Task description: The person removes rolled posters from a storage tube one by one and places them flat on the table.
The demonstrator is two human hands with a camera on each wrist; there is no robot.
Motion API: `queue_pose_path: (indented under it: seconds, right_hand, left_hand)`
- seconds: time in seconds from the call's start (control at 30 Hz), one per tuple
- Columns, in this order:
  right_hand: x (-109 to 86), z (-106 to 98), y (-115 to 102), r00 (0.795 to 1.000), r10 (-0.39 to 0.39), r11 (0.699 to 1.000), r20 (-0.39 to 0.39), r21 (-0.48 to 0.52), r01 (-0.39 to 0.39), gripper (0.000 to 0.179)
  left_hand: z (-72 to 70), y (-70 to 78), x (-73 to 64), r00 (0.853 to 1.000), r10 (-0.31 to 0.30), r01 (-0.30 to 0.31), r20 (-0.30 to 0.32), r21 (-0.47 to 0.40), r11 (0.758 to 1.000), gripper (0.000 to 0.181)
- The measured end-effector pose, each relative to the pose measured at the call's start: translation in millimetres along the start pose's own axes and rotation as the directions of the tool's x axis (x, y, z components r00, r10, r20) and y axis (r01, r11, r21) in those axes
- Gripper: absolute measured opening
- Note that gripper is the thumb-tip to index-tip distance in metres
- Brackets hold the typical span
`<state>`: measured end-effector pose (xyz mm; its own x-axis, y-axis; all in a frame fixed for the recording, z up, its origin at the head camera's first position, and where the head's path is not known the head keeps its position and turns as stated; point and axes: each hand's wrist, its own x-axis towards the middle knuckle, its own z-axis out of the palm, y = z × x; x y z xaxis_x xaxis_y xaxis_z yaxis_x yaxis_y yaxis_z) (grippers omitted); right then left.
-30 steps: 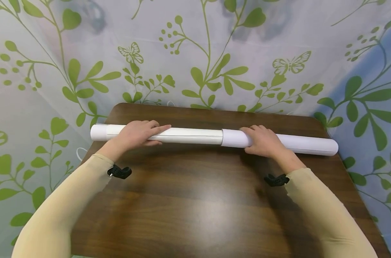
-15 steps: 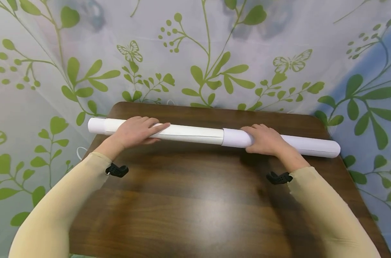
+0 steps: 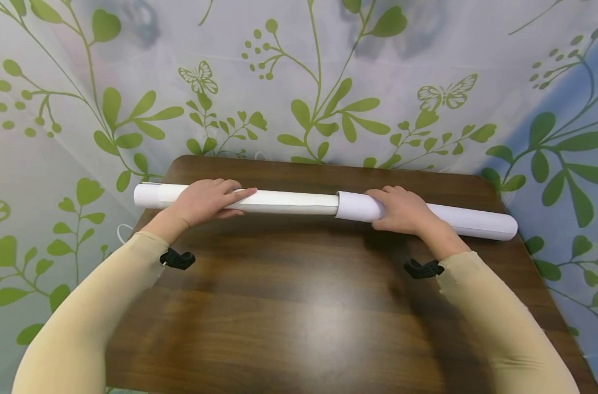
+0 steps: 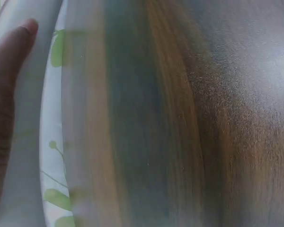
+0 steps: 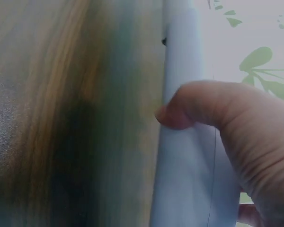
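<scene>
Two white paper rolls lie end to end across the back of the table in the head view. My left hand [image 3: 207, 201] grips the left paper roll [image 3: 294, 202] from above. Its thumb also shows against that roll in the left wrist view. Around the right paper roll [image 3: 469, 220] my right hand [image 3: 402, 210] is wrapped; in the right wrist view the thumb [image 5: 199, 101] presses its side. The left roll's inner end is hidden inside the wider right roll's rim. At this joint the two meet at a slight angle.
The rolls are over a brown wood-grain table [image 3: 279, 306] with rounded back corners. A white curtain [image 3: 279, 33] with green leaves and butterflies hangs behind and at both sides. A thin white cord [image 3: 123, 232] loops beside the table's left edge.
The left roll's outer end has risen slightly and shifted left. The joint has moved a little left and up, and a bend now shows there. Both hands keep their hold.
</scene>
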<state>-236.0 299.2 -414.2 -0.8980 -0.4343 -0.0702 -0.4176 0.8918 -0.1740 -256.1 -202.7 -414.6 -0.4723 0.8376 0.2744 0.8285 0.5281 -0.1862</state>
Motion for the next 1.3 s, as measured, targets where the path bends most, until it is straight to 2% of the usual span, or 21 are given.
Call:
queue_pose_path:
  seconds: [0.13, 0.27, 0.37, 0.57, 0.77, 0.87, 1.0, 1.17, 1.23, 1.3]
  right_hand:
    - [2.7, -0.4, -2.1, 0.999, -0.003, 0.999, -0.053, -0.034, 0.001, 0.078]
    - [3.8, -1.7, -2.4, 0.997, 0.01, 0.999, -0.076, -0.043, -0.013, 0.079]
    - [3.0, -2.5, -1.5, 0.997, 0.021, 0.999, -0.073, -0.031, -0.023, 0.079]
    - [1.4, -5.0, -3.1, 0.998, 0.031, 0.999, -0.046, 0.036, -0.03, 0.076]
    - [0.9, -7.8, -7.2, 1.0, 0.02, 0.999, -0.012, 0.038, -0.02, 0.076]
    - [1.5, -6.7, -8.2, 1.0, 0.002, 1.0, 0.005, 0.019, -0.002, 0.076]
    - [2.1, -4.4, -9.7, 1.0, -0.015, 1.0, 0.025, 0.025, 0.014, 0.075]
    - [3.9, 1.1, -12.2, 0.999, -0.024, 0.999, 0.041, 0.033, 0.022, 0.075]
    - [4.8, 3.6, -12.3, 0.999, -0.019, 1.0, 0.043, 0.024, 0.018, 0.075]
    - [5.3, 5.7, -12.2, 0.999, -0.009, 1.0, 0.043, 0.015, 0.009, 0.075]
  left_hand:
    - [2.9, -1.2, -5.6, 0.995, -0.097, 0.099, 0.024, -0.115, 0.988, 0.07]
    - [4.4, -0.6, -7.1, 0.993, -0.12, 0.122, 0.022, -0.142, 0.982, 0.069]
    - [5.9, 0.6, -6.5, 0.993, -0.119, 0.121, 0.021, -0.154, 0.981, 0.07]
    - [14.2, 3.0, -11.9, 0.992, -0.096, 0.108, 0.084, -0.157, 0.982, 0.074]
    - [17.8, 3.0, -16.0, 0.998, -0.04, 0.045, 0.043, -0.112, 0.993, 0.077]
    - [16.5, 1.9, -14.9, 0.998, -0.026, 0.03, 0.049, -0.083, 0.996, 0.078]
    - [19.2, 3.5, -13.1, 0.992, -0.077, 0.088, 0.097, -0.111, 0.99, 0.077]
    - [32.2, 10.0, -13.6, 0.971, -0.178, 0.208, 0.156, -0.203, 0.957, 0.068]
    - [36.5, 11.2, -13.3, 0.967, -0.201, 0.233, 0.158, -0.216, 0.948, 0.065]
    - [39.5, 11.6, -12.4, 0.969, -0.196, 0.225, 0.151, -0.211, 0.951, 0.064]
